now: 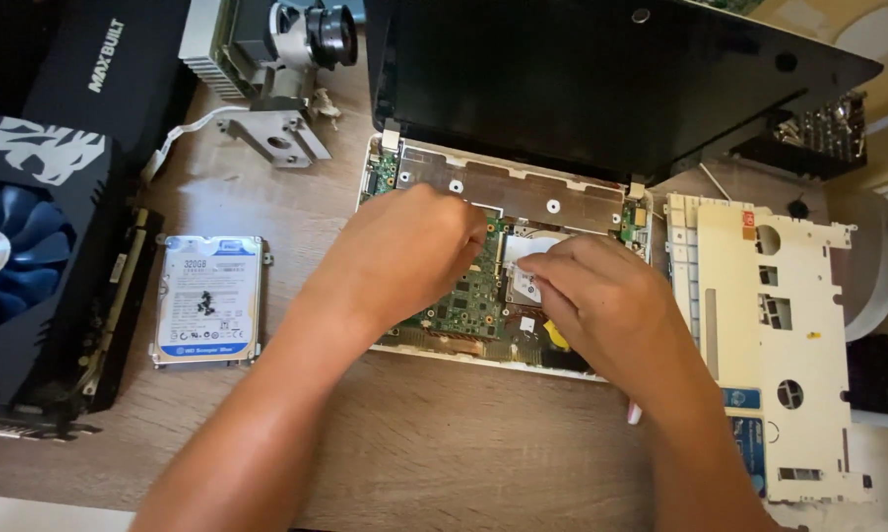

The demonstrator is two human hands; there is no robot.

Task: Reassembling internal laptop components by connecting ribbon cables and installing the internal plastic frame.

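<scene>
A small laptop lies opened up on the wooden desk, its white base (463, 353) exposing a green circuit board (475, 300) and a copper-coloured plate (523, 192). The black screen (601, 79) is tilted back. My left hand (404, 256) rests curled over the left part of the board. My right hand (601, 296) presses its fingertips on a small silvery module (527, 258) near the board's middle. Whether either hand grips anything is hidden by the fingers.
A silver hard drive (207, 300) with tiny black screws on top lies left of the laptop. A black graphics card with a blue fan (30, 256) sits at the far left. A white keyboard frame (779, 345) lies right. A metal bracket and lens assembly (286, 59) stand behind.
</scene>
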